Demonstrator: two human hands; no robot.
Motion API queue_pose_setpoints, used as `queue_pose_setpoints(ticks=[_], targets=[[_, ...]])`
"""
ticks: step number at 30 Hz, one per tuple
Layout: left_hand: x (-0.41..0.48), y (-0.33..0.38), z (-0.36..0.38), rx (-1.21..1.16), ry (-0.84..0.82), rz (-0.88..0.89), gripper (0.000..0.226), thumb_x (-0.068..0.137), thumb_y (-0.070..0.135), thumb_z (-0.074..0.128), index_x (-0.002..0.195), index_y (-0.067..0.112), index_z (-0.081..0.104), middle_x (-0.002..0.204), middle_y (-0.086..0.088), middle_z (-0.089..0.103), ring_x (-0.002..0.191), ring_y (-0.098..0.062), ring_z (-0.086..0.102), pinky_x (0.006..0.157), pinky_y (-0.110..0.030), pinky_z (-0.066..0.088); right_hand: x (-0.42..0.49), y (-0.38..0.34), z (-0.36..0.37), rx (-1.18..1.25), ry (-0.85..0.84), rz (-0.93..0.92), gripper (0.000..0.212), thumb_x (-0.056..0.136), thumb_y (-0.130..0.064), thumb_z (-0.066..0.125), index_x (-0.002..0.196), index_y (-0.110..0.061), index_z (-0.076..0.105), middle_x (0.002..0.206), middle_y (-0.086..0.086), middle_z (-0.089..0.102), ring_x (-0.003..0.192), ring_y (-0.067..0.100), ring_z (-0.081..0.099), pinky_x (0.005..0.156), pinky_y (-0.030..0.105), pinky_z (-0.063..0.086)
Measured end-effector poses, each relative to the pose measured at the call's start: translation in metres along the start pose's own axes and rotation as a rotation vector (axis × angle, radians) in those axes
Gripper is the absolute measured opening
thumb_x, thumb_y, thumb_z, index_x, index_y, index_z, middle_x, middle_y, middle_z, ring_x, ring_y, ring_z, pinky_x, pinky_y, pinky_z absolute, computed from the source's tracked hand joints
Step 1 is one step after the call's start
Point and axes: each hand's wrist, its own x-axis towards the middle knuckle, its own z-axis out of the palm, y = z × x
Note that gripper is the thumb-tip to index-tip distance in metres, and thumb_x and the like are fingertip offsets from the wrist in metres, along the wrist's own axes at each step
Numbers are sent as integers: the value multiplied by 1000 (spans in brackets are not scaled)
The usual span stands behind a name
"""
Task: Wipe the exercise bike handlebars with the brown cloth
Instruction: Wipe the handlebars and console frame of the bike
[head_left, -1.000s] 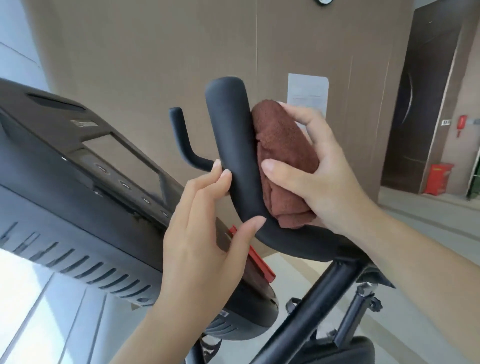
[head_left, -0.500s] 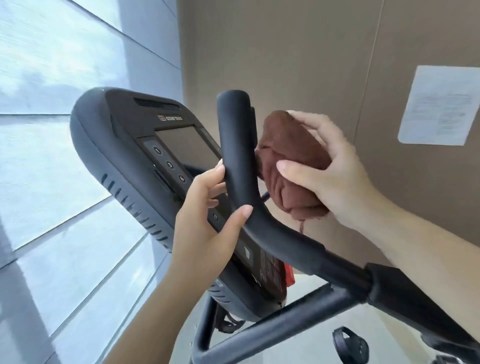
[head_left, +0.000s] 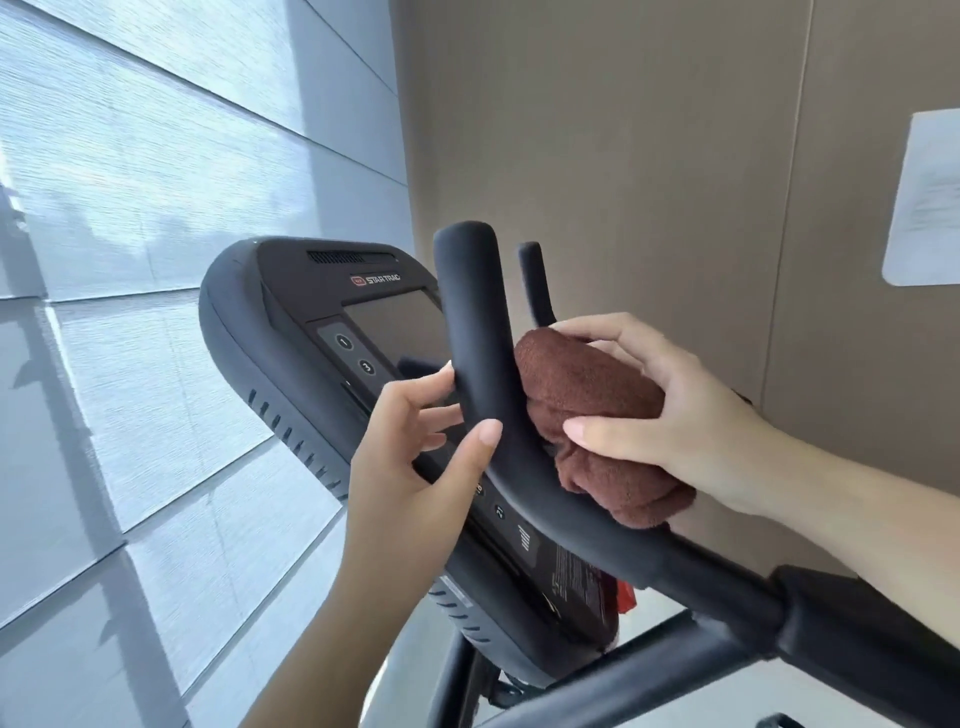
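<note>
A black curved handlebar (head_left: 475, 332) rises upright in the middle of the view and bends down to the right. My left hand (head_left: 415, 462) grips it loosely at the bend, thumb on the near side and fingers behind. My right hand (head_left: 680, 410) holds a bunched brown cloth (head_left: 587, 395) pressed against the right side of the bar. A second, thinner handlebar end (head_left: 535, 280) stands just behind the cloth.
The bike's black console (head_left: 311, 332) with a dark screen and numbered buttons sits left of the bar. The bike frame tubes (head_left: 649, 675) run across the bottom right. A tan wall (head_left: 623, 156) with a paper notice (head_left: 930, 202) is behind; frosted window panels (head_left: 130, 260) fill the left.
The view has swung left and closer, so the console now sits left of the bar. My right hand and the cloth have slid a little lower along the bar; my left hand keeps its grip.
</note>
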Motion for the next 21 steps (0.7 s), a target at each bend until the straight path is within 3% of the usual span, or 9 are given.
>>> queue_pose_setpoints(ticks=[2,5,8,11,16,18,21], targets=[[4,2,0,9,39,1,27,71,25,67,95,30,56,96,17,65,84,-9,64,78,-27,48,17,7,-3,56,89,-55,48,65,-20,68,102,-46,52,96,-16,64,84,3,63,72,18,49],[3,7,7,82,130,-5,34,68,28,68,99,34,56,94,18,64,78,-10,63,74,-21,49,45,13,3,249,159,-142,49,70,-12,65,106,-42,51,95,-9,64,81,4,63,72,20,49],[-1,12,20,145,210,-2,40,69,24,67,105,37,56,99,8,64,76,-12,63,74,-21,51,56,17,12,350,48,-221,52,74,-9,64,118,-33,49,111,-2,61,96,4,61,83,17,47],[-4,18,28,194,286,-27,41,69,22,66,108,34,58,101,6,66,76,-5,63,70,-13,49,44,36,11,372,-69,-260,53,74,-10,64,118,-35,48,116,-9,60,107,4,57,94,20,44],[-9,26,40,201,385,-83,45,79,-3,65,106,32,61,91,13,70,76,0,66,65,-11,49,23,70,5,461,-279,-236,50,74,-8,66,111,-41,54,105,-22,63,99,-3,58,85,9,41],[-11,31,43,220,426,-124,45,79,-4,63,105,33,63,95,6,67,76,-3,66,66,-14,50,27,72,2,450,-287,-269,52,75,-3,67,110,-39,54,103,-24,63,98,-3,59,84,8,41],[-12,37,47,230,465,-189,44,79,0,64,102,38,66,100,2,66,80,-7,67,73,-23,54,48,64,1,566,-130,-294,47,75,-4,68,107,-36,54,105,-14,63,99,1,59,88,13,43]])
